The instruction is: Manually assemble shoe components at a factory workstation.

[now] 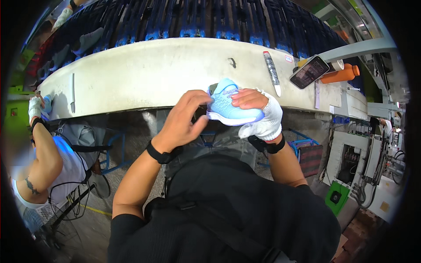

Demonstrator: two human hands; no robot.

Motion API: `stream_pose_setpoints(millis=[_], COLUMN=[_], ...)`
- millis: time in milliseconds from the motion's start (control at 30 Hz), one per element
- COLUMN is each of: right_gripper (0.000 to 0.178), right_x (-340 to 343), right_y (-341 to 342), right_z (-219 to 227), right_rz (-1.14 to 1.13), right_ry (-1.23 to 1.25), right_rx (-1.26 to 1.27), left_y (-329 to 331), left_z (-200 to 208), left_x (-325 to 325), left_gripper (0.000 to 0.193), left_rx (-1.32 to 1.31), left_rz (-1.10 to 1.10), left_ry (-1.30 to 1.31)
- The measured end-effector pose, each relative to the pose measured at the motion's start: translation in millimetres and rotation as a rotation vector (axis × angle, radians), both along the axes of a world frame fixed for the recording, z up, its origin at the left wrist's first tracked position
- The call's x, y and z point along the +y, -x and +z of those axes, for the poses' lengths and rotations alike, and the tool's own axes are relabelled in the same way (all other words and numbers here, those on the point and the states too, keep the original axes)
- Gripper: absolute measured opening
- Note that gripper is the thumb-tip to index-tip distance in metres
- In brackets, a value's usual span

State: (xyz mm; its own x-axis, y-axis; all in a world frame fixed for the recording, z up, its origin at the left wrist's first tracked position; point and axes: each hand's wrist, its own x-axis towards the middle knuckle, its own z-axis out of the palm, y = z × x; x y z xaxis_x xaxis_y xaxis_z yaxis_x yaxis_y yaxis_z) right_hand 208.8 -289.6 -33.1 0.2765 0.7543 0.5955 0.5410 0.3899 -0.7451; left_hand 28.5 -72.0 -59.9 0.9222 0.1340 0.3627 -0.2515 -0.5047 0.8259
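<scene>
At the edge of the long white tabletop (144,74) I hold a small light blue shoe (228,105). My right hand (258,114), in a white glove with bare fingertips, wraps around the shoe so it stays put, toe up. My left hand (182,120) is bare; its fingers (199,98) are curled loosely and touch the shoe's side, gripping nothing. I think this keeps it steady while I look at it. On the tabletop lie a grey tube (272,70), a phone (309,71) and an orange bottle (340,73). Another person (52,149) works to my left. Machines (364,162) stand on my right.
</scene>
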Motion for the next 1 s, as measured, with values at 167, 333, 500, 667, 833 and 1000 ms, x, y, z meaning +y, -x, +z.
stream_pose_setpoints(millis=[167, 333, 500, 667, 833, 1000], right_gripper=[0.065, 0.079, 0.116, 0.122, 0.071, 0.082], right_x=[16, 26, 51, 73, 27, -11], right_y=[33, 12, -6, -1, -4, 30], right_z=[-21, -21, 5, 13, -42, -47], right_rz=[-0.113, -0.268, -0.143, -0.053, -0.327, -0.293], right_ry=[-0.239, 0.252, 0.228, 0.221, 0.089, 0.343], right_rx=[0.689, 0.526, 0.083, 0.232, 0.512, 0.472], left_y=[8, 0, -24, -33, 23, 70], left_z=[19, 65, 79, 88, 82, 18], left_x=[10, 36, 41, 40, 38, 26], left_gripper=[0.066, 0.067, 0.078, 0.074, 0.075, 0.052], left_rx=[-0.014, -0.238, 0.085, 0.181, 0.253, -0.061], left_rz=[0.169, 0.022, 0.034, 0.049, 0.049, 0.116], left_ry=[-0.527, -0.438, -0.319, -0.226, -0.346, -0.516])
